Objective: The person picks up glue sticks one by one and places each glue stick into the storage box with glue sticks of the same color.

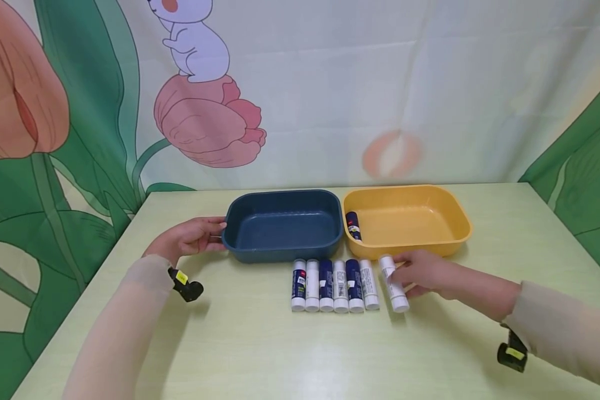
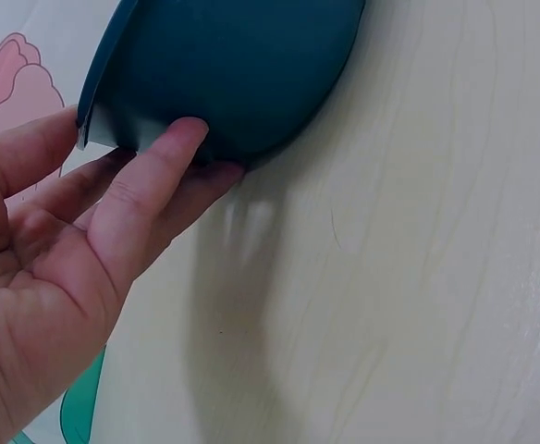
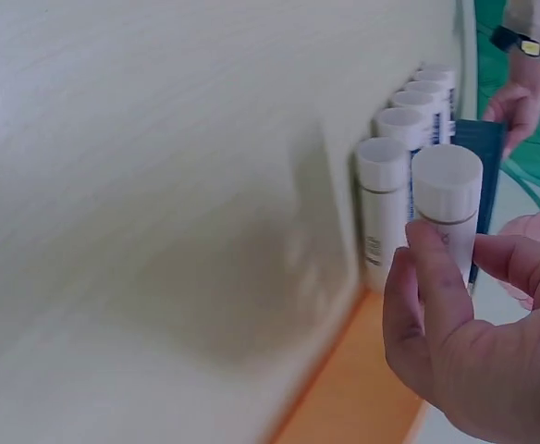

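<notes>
My right hand [image 1: 422,273] pinches a white glue stick [image 1: 393,286] between thumb and fingers. In the right wrist view, that glue stick [image 3: 447,190] shows its white end above the fingertips. To its left lies a row of several glue sticks [image 1: 326,286], some white, some dark blue with white ends. My left hand [image 1: 192,239] touches the left end of a dark blue bin [image 1: 282,255], its fingers fairly straight. The left wrist view shows fingertips [image 2: 191,134] against the bin's outer wall [image 2: 242,74].
A yellow bin [image 1: 410,250] stands right beside the blue one, with a dark blue glue stick [image 1: 353,226] at its left end. Both are on a pale wooden table [image 1: 260,350]. Behind hangs a printed curtain [image 1: 320,111] with flowers and a white animal.
</notes>
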The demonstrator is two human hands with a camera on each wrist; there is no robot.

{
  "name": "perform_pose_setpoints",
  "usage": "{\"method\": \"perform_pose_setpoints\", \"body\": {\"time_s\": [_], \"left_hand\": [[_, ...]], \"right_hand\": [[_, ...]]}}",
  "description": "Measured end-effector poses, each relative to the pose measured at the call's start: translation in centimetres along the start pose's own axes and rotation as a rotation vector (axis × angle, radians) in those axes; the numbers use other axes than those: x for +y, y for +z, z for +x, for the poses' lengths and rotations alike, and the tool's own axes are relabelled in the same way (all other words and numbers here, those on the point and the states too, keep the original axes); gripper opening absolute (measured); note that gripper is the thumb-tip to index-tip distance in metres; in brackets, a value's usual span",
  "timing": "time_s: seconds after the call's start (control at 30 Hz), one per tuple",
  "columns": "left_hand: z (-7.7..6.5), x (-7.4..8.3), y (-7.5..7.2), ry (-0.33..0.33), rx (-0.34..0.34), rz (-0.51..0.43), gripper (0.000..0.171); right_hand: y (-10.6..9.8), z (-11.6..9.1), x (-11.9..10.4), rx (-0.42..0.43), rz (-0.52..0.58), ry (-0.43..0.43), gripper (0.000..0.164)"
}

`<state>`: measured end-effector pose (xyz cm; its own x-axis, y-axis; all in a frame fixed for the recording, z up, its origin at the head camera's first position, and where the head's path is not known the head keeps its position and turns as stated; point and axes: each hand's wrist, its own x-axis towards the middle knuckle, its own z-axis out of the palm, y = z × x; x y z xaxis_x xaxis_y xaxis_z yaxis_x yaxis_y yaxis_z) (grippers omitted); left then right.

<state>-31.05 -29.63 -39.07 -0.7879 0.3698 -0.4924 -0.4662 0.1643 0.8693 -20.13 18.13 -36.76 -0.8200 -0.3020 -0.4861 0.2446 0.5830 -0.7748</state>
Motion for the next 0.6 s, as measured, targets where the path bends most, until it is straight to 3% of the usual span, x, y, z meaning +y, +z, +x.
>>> {"method": "perform_pose_setpoints", "body": {"time_s": [0.6], "left_hand": [[0.1, 0.0, 0.2, 0.001, 0.012, -0.004, 0.06]], "right_hand": [[-4.1, -2.0, -6.1, -0.033, 0.021, -0.04, 0.07]]}}
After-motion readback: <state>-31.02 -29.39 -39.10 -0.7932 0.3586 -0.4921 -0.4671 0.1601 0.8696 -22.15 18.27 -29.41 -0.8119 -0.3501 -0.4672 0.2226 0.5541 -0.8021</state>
